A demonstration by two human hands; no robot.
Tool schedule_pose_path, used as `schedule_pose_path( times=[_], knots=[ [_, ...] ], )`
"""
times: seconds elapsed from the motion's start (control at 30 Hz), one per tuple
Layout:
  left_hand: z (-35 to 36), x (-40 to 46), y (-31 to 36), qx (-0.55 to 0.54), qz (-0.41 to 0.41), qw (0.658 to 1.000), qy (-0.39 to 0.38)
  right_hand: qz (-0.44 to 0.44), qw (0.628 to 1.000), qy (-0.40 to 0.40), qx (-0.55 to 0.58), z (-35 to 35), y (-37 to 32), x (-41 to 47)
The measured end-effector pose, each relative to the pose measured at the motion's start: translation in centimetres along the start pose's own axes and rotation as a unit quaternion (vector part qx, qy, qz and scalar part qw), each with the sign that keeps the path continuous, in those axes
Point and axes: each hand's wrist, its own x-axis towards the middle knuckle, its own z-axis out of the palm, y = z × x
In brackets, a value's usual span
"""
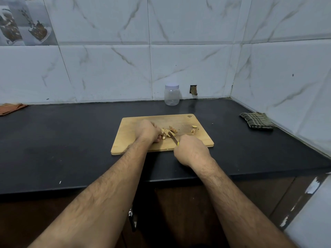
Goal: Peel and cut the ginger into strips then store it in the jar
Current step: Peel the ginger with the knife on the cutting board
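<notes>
A wooden cutting board lies on the black counter. Ginger pieces sit in a small heap near its middle, and a few peel scraps lie to the right. My left hand has its fingers curled down on the ginger at the heap's left side. My right hand grips a small knife with a yellow handle, and the blade points up-left into the heap. A clear plastic jar with a white lid stands shut against the back wall.
A checked cloth lies at the right by the side wall. An orange cloth lies at the far left of the counter. A small hole shows in the wall tile right of the jar.
</notes>
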Motion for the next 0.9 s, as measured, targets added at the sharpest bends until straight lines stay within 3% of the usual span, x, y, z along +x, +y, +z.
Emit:
schedule_pose_path(
  times=[0.27, 0.43, 0.53, 0.9],
  knots=[
    [-0.4, 0.0, -1.1, 0.053, 0.051, 0.997, 0.018, 0.004, 1.000, -0.002, 0.008, 0.2, 0.2, 0.0],
    [-0.5, -0.8, -0.9, 0.153, 0.104, 0.982, -0.038, 0.001, 1.000, 0.005, 0.010, 0.3, 0.3, 0.1],
    [-0.3, -1.2, -0.6, 0.201, 0.125, 0.971, -0.028, -0.002, 1.000, 0.006, 0.010, 0.2, 0.3, 0.1],
    [-1.3, -0.8, -1.0, 0.083, 0.023, 0.992, -0.096, -0.009, 1.000, 0.001, 0.023, 0.3, 0.6, -0.1]
  ],
)
